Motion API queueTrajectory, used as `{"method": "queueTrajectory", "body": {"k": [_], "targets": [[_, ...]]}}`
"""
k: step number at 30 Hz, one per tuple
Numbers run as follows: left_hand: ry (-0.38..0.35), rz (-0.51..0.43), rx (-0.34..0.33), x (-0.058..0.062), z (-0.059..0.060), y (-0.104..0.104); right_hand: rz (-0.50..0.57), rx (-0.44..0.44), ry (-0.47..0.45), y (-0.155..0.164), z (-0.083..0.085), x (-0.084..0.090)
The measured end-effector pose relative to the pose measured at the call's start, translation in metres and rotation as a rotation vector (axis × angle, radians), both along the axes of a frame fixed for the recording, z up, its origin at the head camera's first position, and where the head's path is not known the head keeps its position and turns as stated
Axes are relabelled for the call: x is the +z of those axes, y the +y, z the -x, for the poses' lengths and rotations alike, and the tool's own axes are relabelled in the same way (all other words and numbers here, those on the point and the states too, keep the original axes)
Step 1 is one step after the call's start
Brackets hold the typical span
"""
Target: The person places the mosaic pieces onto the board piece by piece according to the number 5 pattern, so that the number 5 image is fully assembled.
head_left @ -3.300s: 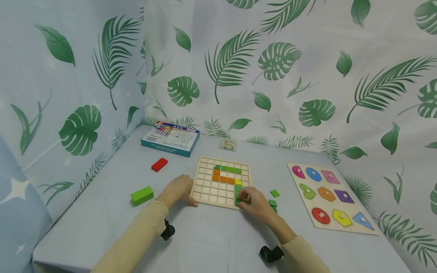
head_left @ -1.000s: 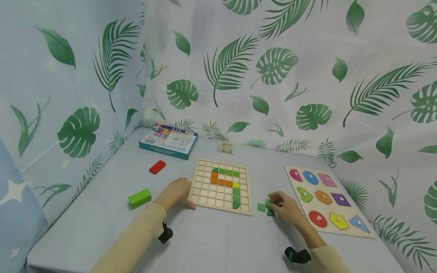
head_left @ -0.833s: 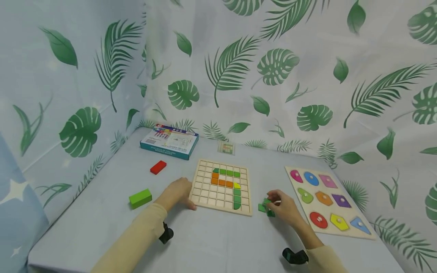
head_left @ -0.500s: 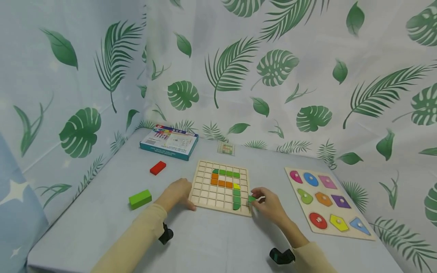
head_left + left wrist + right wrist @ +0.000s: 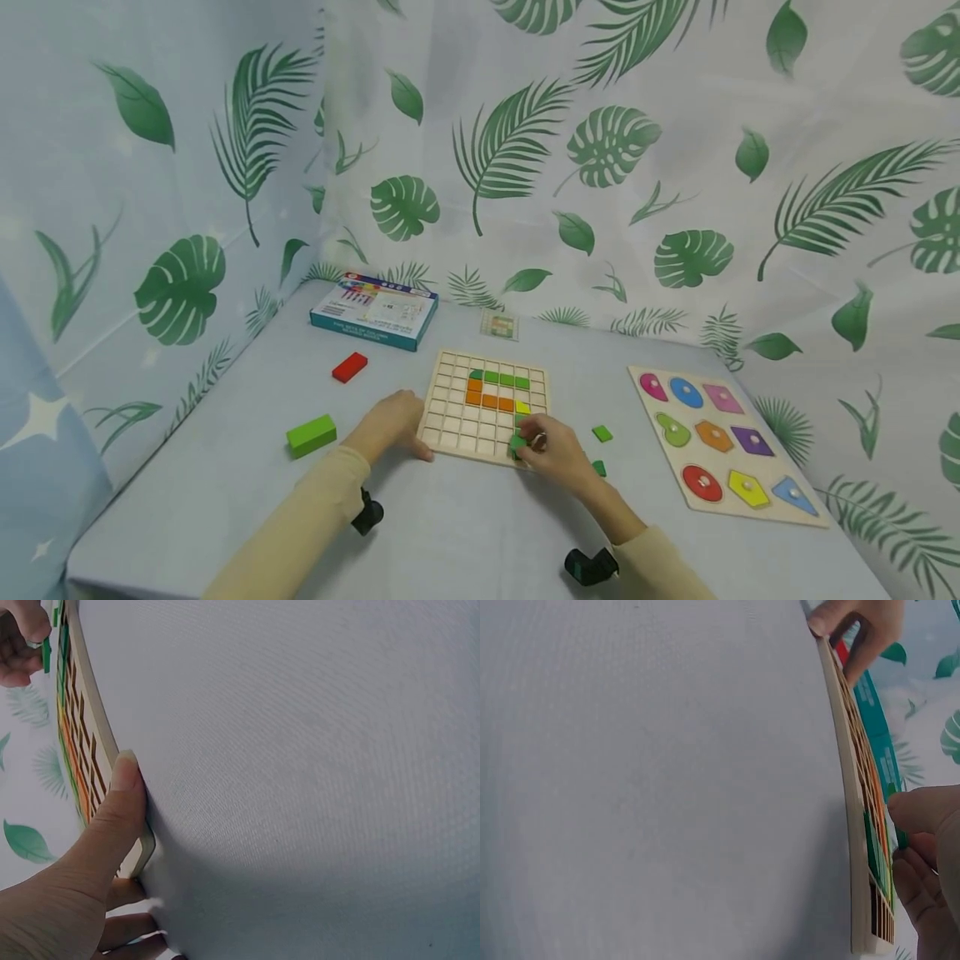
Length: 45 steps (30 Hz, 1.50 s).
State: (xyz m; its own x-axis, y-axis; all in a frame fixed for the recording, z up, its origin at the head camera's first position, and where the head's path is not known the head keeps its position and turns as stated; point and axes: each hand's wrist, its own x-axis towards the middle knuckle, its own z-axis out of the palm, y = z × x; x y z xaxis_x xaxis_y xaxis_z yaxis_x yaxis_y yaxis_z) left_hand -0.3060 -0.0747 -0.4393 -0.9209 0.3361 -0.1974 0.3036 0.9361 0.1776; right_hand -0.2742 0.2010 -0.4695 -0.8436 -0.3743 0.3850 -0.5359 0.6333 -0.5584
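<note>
A wooden grid board lies flat on the table, with green, orange and yellow tiles set in some of its cells. My left hand grips the board's near left corner; in the left wrist view the thumb lies along the front edge. Between thumb and fingers, my right hand pinches a green tile over the near right part of the board. In the right wrist view this green tile is tilted up, above the board's surface. The right fingers hide some cells beneath them.
Loose green tiles lie right of the board. Farther right is a shape puzzle board. A green block and a red block sit at the left. Behind are a flat box and a small pattern card.
My right hand has picked a green tile from the loose ones at the right and carried it left over the board. The left hand stays at the corner.
</note>
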Motion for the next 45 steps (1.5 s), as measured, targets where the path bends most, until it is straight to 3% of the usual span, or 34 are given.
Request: {"method": "queueTrajectory", "body": {"k": [12,27,32,40,45], "targets": [[0.005,0.010,-0.018,-0.002,0.000,-0.001,-0.079,-0.017,-0.038,-0.020,0.002,-0.004],[-0.021,0.010,0.008,-0.002,0.004,0.000,-0.140,-0.054,-0.016,-0.021,0.003,-0.004],[-0.030,0.004,0.012,-0.001,0.003,0.001,-0.117,-0.051,0.002,-0.016,0.002,-0.004],[-0.008,-0.001,-0.015,0.000,0.003,0.002,0.013,-0.024,0.036,0.002,0.000,0.001],[-0.002,-0.007,-0.018,0.000,0.000,0.001,0.037,-0.079,0.043,0.016,-0.004,0.004]]}}
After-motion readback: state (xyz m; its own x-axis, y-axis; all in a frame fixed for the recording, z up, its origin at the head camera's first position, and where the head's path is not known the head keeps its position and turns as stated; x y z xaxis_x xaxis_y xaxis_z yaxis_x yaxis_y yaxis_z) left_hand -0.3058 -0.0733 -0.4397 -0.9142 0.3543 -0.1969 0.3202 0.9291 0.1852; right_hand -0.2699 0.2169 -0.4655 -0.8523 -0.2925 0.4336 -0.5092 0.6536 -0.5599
